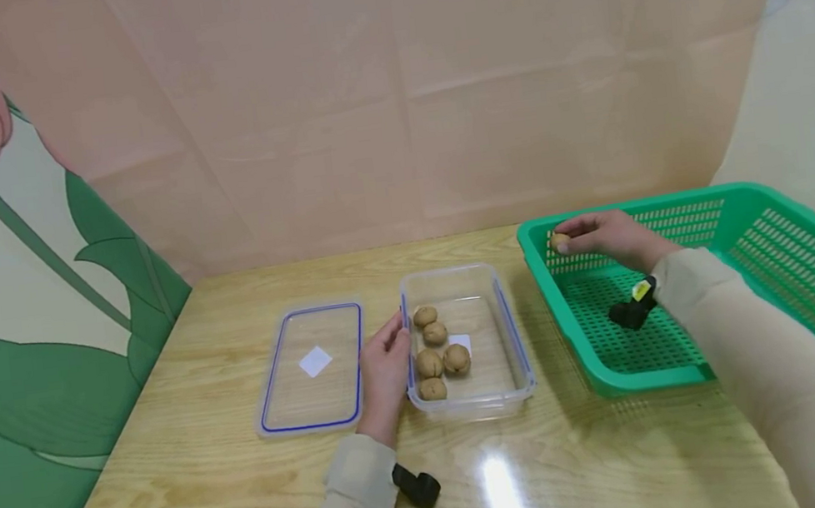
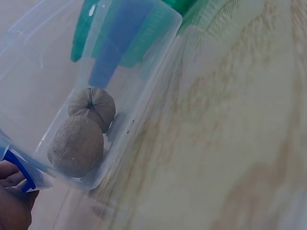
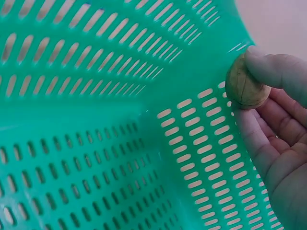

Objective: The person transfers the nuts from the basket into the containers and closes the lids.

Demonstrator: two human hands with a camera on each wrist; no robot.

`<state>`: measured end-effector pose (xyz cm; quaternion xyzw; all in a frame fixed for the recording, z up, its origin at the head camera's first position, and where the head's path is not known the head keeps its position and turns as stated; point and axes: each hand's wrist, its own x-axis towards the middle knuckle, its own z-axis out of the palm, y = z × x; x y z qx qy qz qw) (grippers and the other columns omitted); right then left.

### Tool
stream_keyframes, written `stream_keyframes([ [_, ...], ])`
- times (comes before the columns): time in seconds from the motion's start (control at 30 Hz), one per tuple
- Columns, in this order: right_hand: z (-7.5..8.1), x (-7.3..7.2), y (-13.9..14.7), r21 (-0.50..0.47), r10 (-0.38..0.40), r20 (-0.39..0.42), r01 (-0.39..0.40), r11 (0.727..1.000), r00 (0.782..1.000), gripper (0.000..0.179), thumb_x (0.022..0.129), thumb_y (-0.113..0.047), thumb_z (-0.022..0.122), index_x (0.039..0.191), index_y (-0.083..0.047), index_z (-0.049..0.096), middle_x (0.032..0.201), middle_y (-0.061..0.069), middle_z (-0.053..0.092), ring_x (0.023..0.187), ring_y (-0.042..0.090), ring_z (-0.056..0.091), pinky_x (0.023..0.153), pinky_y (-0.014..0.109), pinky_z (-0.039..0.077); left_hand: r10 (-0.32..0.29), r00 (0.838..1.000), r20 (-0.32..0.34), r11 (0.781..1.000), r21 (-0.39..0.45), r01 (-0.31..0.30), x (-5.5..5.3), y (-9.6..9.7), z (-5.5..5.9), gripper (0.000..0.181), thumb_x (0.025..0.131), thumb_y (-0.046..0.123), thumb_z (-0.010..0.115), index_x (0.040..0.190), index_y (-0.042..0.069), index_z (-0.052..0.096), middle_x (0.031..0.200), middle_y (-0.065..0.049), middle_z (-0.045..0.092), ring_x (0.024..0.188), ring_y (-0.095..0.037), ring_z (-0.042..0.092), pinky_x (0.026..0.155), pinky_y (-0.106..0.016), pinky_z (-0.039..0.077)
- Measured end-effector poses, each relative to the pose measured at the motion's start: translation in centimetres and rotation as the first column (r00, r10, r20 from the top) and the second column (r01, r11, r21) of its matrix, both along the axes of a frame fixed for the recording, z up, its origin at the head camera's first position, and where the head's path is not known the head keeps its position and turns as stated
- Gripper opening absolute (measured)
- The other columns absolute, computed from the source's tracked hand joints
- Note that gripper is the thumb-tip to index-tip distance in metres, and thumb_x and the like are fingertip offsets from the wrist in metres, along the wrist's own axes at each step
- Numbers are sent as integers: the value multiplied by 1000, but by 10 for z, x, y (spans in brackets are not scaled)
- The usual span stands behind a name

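Note:
Between thumb and fingers, my right hand (image 1: 605,236) pinches a walnut (image 3: 245,82) above the left part of the green plastic basket (image 1: 575,335). My left hand (image 1: 385,370) is at the left side of a clear plastic container (image 1: 509,389), gripping its rim; in the left wrist view its fingers (image 2: 10,179) lie by a flap with a blue strip. Several walnuts (image 1: 456,359) sit along the container's left side, beside a white paper square (image 1: 463,340) that shows at its base. The left wrist view shows two of the walnuts (image 2: 76,146) through the wall.
A clear lid (image 1: 297,409) with a blue seal lies on the wooden table (image 1: 195,446) left of the container, with a white square (image 1: 315,361) on it. A pinkish cloth (image 1: 400,121) hangs behind the table. A wall with painted leaves (image 1: 14,374) stands at the left.

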<state>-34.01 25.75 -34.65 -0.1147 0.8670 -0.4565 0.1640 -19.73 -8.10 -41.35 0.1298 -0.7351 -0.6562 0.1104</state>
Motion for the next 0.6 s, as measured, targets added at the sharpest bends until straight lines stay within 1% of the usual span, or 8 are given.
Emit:
stream_keyframes([
  [0.17,5,-1,0,-30,-25,-12,25,999,1000,64,83,-41,65,133,-6,45,127,9,53,120,31,43,104,56,29,5,1000,-19,1000,-1,-5,0,0,-1,32,89,13,56,120,12,62,123,-6,61,110,-19,57,90,-32,50],
  [0.27,10,0,-3,-79,-41,-16,40,996,999,63,83,-41,65,132,-7,46,120,-1,57,120,27,42,106,56,27,8,1000,-25,1000,-1,-8,0,0,-1,32,88,13,57,120,12,62,122,-6,61,109,-19,58,90,-32,50],
  [0.4,18,2,-10,-175,-53,-19,49,983,998,61,84,-37,65,132,-4,46,105,-15,62,112,15,47,108,51,26,10,1000,-29,1000,-5,-10,0,1,-2,32,88,12,57,120,10,62,121,-6,62,107,-19,58,88,-31,51],
  [0.5,25,5,-19,-204,-55,-29,48,978,998,62,84,-35,65,133,-3,45,104,-17,61,108,11,48,108,48,27,5,999,-32,1000,-1,-5,0,1,-2,32,88,12,57,120,10,62,121,-7,62,105,-19,59,86,-30,52],
  [0.6,31,9,-30,-214,-55,-27,48,976,998,62,84,-35,66,133,-5,45,109,-14,58,111,12,46,108,46,27,2,1000,-26,1000,3,-2,0,0,-2,32,89,13,56,120,10,62,121,-7,62,104,-18,59,85,-30,52],
])
